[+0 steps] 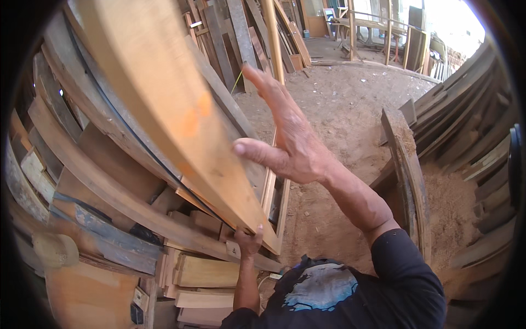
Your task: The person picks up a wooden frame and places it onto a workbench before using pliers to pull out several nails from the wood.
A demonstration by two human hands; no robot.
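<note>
A long, pale timber plank slanted across the left edge of the dirt floor, as I viewed it remotely through the head camera. Its upper end ran out of view at the top; whether its squared lower end bore on the ground, I could not tell. An orange mark showed on its broad face. The left hand gripped the plank's left edge near the lower end, thumb uppermost. The right hand was open, fingers extended and thumb spread, just beside the right edge; contact could not be determined.

I judged the chief hazard to be a roll or sideways swing of the plank, caused by its length acting against a single grip at one end. A second was a knock against the long brown board on the left, which could unsettle the stock around it. Short boards lay stacked near the floor's lower left corner. Beyond the right arm stood a weathered timber, with sawdust heaped beside it along the floor's right edge.
</note>
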